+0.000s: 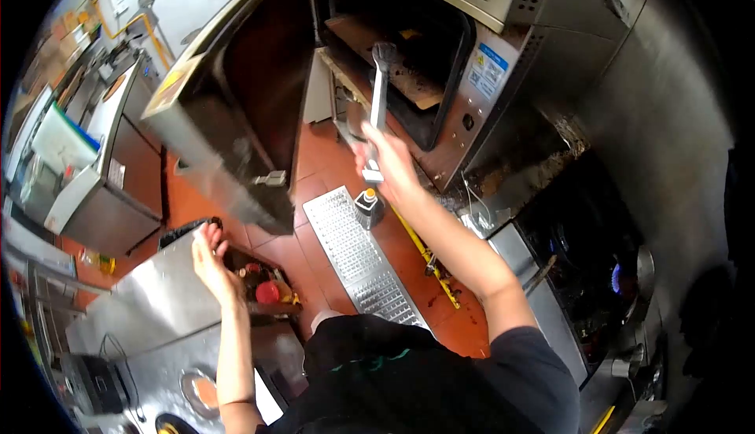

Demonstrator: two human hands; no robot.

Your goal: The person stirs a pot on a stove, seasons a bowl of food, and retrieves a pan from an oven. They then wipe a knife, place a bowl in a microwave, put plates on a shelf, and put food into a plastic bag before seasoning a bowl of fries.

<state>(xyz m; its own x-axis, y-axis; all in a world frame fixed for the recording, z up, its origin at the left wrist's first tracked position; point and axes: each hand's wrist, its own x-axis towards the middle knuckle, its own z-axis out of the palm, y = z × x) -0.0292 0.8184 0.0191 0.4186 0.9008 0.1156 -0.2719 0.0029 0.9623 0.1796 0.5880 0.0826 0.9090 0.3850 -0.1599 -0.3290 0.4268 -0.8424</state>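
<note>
Black clothing (377, 387) nearest; brush (379, 99) points lengthwise, head-first, toward oven (452, 139).

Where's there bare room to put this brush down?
The steel counter by your left hand has a bare patch, between its far edge and the black device and round dish. Crowded: the red-lidded containers and the lit stove.

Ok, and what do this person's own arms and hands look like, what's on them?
The left hand and right hand wear no gloves, and both forearms are uncovered. A short dark-grey sleeve covers the right upper arm.
</note>
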